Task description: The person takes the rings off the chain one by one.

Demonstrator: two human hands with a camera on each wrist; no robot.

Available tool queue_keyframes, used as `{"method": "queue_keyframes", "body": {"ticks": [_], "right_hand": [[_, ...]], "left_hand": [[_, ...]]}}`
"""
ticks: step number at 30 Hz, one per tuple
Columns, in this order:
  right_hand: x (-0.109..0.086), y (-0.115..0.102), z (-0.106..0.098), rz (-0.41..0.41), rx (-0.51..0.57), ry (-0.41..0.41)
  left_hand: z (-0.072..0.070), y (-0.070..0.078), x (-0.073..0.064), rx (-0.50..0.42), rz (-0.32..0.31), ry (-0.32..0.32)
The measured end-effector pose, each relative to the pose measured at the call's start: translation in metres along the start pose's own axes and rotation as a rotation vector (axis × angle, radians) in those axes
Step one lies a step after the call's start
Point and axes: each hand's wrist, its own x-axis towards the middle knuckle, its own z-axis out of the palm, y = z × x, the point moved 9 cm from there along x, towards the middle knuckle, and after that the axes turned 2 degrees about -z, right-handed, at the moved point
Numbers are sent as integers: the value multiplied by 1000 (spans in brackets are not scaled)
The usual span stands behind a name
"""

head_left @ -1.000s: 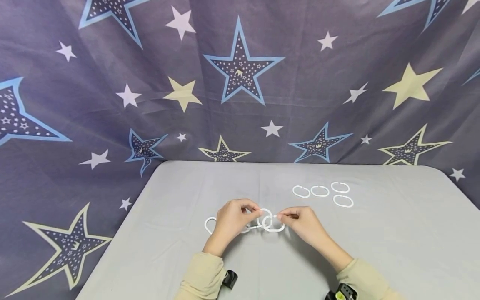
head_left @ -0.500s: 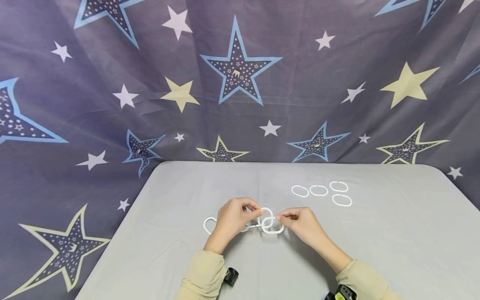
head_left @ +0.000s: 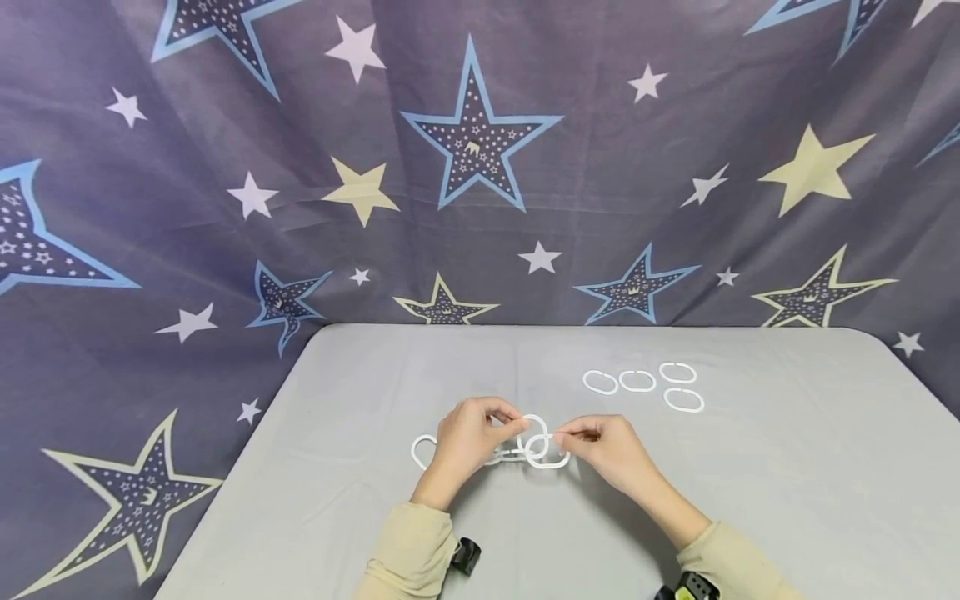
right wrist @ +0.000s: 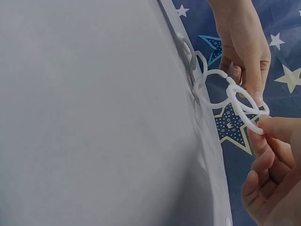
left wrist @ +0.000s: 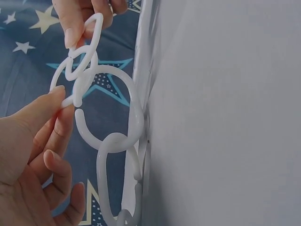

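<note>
Straight ahead, a starry curtain (head_left: 480, 242) hangs behind a gray desk (head_left: 787, 433). A white chain (left wrist: 137, 113) stretches over the desk's middle, partly hidden by a person's left hand (head_left: 467, 437), whose thumb and fingers pinch one link (head_left: 534, 417). Facing it, the right hand (head_left: 611, 446) pinches another link (head_left: 550, 466), which crosses the first just above the desk. Four loose links (head_left: 637, 391) lie farther back, right.

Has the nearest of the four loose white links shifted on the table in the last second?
No. In the head view, that loose white link keeps its place against the far table edge; the slight drift is the whole view's.
</note>
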Motion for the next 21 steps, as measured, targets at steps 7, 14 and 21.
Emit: {"method": "queue_keyframes", "body": {"ticks": [7,14,21], "right_hand": [[0,0,0,-50,-1,-7],[0,-4,-1,-64,8,0],[0,-4,-2,-75,-2,18]], "left_hand": [[-1,1,-1,3,-5,8],[-1,1,0,11,-17,3],[-1,1,-1,30,-28,2]]}}
